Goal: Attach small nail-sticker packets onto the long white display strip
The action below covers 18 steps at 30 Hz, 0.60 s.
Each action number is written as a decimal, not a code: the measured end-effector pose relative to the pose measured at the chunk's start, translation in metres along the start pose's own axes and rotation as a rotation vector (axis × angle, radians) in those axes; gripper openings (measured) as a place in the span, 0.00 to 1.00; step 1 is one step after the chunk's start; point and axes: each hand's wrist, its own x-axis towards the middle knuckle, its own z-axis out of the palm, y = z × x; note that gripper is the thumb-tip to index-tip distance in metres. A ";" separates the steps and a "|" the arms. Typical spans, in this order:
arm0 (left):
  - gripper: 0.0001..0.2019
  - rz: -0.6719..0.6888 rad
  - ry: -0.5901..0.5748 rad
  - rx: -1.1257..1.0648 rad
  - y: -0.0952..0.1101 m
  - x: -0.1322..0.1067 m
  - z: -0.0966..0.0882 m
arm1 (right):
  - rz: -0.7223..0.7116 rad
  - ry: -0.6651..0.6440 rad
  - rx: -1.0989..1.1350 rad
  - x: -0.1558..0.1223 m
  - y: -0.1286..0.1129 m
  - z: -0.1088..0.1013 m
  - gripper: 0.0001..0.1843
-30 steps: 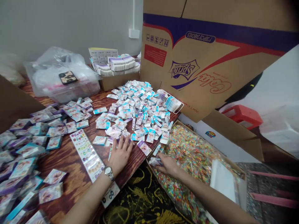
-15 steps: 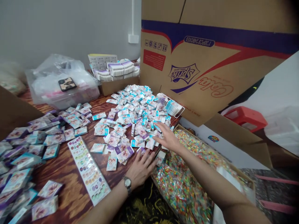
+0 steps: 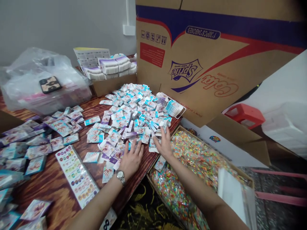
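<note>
Small white, blue and purple printed boxes (image 3: 130, 111) lie in a heap on the wood-patterned table (image 3: 69, 188). My left hand (image 3: 131, 156), a watch (image 3: 120, 175) on its wrist, rests at the heap's near edge, palm down with fingers spread. At the heap's right edge, my right hand (image 3: 164, 145) has its fingers apart against a few boxes. Neither hand has a box gripped. Below my right hand, a single small box (image 3: 160, 163) lies at the edge of a carton of small wrapped colourful pieces (image 3: 201, 153).
More small boxes (image 3: 35, 140) spread across the left side. A sticker sheet (image 3: 75, 175) lies between the groups. Behind stand a plastic-wrapped tub with a phone (image 3: 50, 84) on top and a carton of flat stacks (image 3: 115, 84). A large cardboard box (image 3: 211, 67) rises at the back right.
My left hand has moved forward onto the heap's near edge. My right hand has drawn slightly back, and some boxes beside it have shifted. The view has turned a little to the right.
</note>
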 end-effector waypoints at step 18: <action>0.20 0.128 0.003 -0.046 0.037 -0.030 -0.005 | -0.178 -0.460 -0.367 -0.070 0.026 -0.055 0.26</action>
